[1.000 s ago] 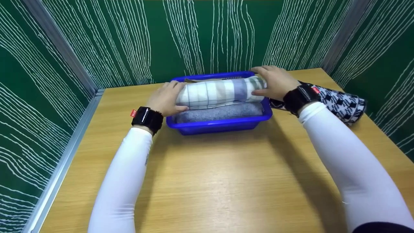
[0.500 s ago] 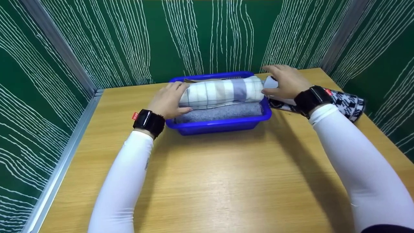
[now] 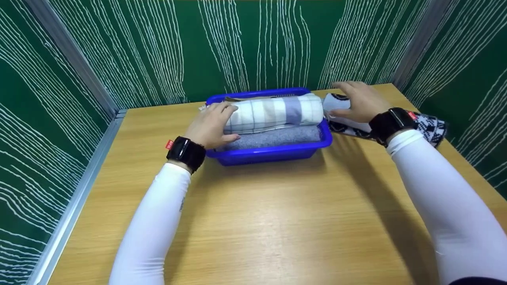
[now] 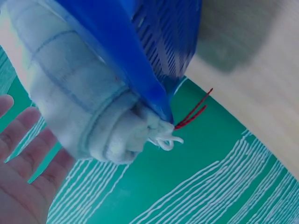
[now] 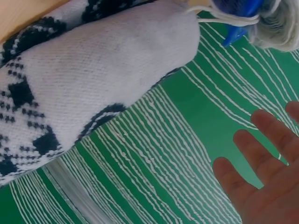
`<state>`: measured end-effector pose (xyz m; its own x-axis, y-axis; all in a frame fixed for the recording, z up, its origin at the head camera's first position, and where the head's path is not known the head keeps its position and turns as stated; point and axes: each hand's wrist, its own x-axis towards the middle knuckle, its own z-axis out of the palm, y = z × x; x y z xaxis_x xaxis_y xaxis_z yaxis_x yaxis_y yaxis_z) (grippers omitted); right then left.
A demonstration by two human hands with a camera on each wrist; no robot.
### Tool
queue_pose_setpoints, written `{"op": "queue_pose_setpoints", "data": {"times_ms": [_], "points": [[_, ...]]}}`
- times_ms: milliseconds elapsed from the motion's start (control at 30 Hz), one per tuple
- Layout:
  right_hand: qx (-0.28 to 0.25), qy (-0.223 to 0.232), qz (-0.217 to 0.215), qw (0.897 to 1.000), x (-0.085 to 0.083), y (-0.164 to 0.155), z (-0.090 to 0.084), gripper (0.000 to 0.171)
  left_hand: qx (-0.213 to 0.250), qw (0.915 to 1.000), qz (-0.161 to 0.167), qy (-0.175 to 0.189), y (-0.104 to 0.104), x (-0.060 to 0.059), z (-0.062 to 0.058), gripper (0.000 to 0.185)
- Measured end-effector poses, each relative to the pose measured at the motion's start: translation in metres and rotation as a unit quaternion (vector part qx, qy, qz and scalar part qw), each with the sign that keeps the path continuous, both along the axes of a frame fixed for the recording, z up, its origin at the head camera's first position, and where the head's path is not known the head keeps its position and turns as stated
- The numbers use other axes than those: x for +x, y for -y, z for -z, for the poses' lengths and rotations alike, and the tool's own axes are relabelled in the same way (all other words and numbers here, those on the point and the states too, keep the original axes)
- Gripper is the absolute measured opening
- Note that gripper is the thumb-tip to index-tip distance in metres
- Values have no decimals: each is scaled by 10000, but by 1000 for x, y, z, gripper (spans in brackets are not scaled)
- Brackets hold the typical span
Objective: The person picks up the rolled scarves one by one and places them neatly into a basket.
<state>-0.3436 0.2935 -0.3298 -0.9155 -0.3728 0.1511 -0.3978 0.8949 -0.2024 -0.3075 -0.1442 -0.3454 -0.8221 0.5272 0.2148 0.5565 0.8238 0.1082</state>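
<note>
In the blue basket your left hand rests open on the striped towel; your right hand, fingers spread, hovers over the black-and-white roll.

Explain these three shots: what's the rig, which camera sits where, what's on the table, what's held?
No robot here: a person with white sleeves wears one camera on the head and one on each wrist. The wide picture is the head view, looking down at a wooden table. The other two are the wrist views, looking past each palm.

On the table stands a blue basket holding a grey towel roll with a checked towel roll on top. Beside the basket lies a black-and-white patterned roll.

The left hand rests against the checked roll's end, fingers straight in its wrist view. The right hand is over the patterned roll's white end, fingers spread in its wrist view. Neither has a grip on anything.
</note>
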Motion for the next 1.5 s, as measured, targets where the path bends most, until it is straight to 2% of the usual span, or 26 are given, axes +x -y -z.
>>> {"op": "queue_pose_setpoints", "data": {"times_ms": [433, 767, 1000, 1200, 1500], "points": [[-31, 331, 303, 9990, -3, -25, 11, 91, -160, 9996, 219, -126, -8, 4, 5, 79], [21, 498, 445, 9978, -7, -46, 19, 92, -158, 9981, 532, -255, -18, 10, 8, 71], [-147, 687, 554, 9960, -9, -55, 24, 94, -293, 9963, 703, -406, -27, 14, 10, 69], [-58, 841, 739, 9937, -10, -66, 25, 98, -382, 9949, 854, -387, -34, 18, 13, 68], [195, 772, 1043, 9914, -14, -89, 31, 105, -499, 9918, 1080, -463, -42, 23, 16, 69]]}}
